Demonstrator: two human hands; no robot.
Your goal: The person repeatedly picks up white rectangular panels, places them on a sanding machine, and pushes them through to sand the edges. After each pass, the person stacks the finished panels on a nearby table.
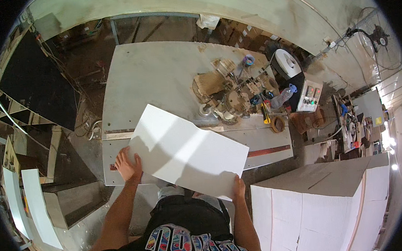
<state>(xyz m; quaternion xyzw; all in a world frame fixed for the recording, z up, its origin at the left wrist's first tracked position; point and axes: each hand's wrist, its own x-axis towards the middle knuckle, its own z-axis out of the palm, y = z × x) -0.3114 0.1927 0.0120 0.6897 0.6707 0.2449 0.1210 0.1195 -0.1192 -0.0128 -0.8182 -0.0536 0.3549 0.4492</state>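
A plain white rectangular panel (pixel 188 149) lies tilted across the near part of the grey machine table (pixel 146 73), its right end reaching past the table's front edge toward me. My left hand (pixel 129 164) is at the panel's left edge, fingers spread over the tabletop and the thumb side close against the panel. At the near right corner, my right hand (pixel 238 188) grips the panel's edge, with some fingers hidden. Beyond the panel stands a dusty machine head (pixel 236 102) with a ribbed motor (pixel 208 85).
A clear bottle (pixel 282 97), a yellow-black cutter (pixel 266 114) and a tape roll (pixel 278 124) lie right of the machine. Behind them is a control box (pixel 309 95). A large white carton stack (pixel 305 211) stands at near right; white strips (pixel 41 206) lean at left.
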